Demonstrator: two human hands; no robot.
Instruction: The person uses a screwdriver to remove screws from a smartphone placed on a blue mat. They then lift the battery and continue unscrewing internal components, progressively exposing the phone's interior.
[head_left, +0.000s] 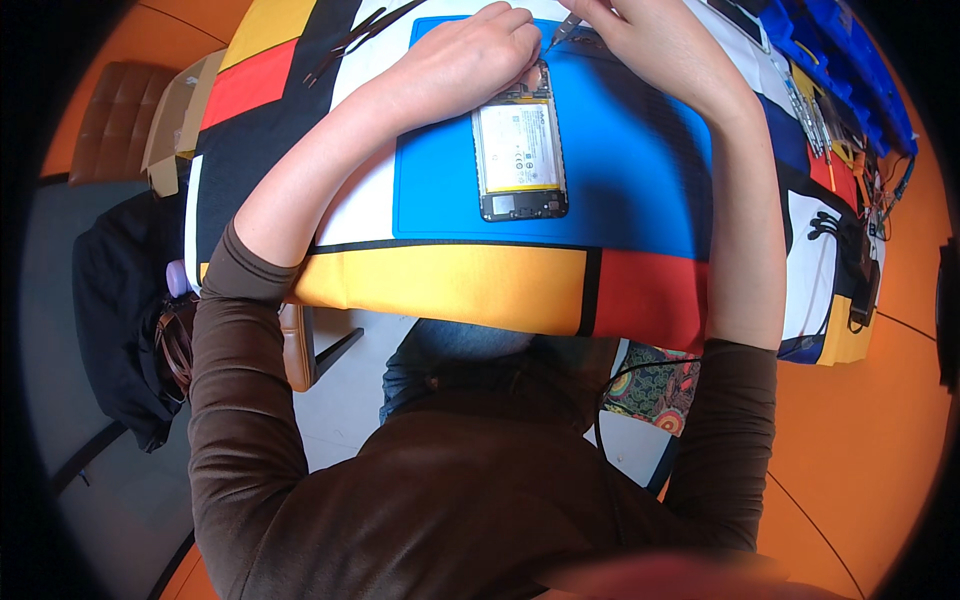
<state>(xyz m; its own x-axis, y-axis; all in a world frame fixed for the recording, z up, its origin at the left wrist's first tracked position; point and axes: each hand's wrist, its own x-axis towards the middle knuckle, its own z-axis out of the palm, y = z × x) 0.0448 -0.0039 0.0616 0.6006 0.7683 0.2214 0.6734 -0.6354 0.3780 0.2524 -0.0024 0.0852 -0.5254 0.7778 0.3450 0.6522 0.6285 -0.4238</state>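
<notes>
An opened phone [519, 148] lies with its back off on a blue mat [435, 195], its white battery and the dark board parts below it exposed. My left hand [474, 58] is closed over the phone's far end, with curled fingers pressed against it; some fingertips are hidden. From the far right, my right hand [640, 38] pinches a slim grey precision screwdriver [565, 28]. Its thin tip points down and left, close to the far end of the phone and the left fingers. Whether the tip touches anything is too small to tell.
A colour-block cloth [440, 285] covers the table. Dark tweezers-like tools [360, 38] lie far left. At the right are blue bins [835, 75], several thin metal tools [808, 112] and black cables [825, 225]. A cardboard box [180, 130] and a brown chair [115, 120] stand left.
</notes>
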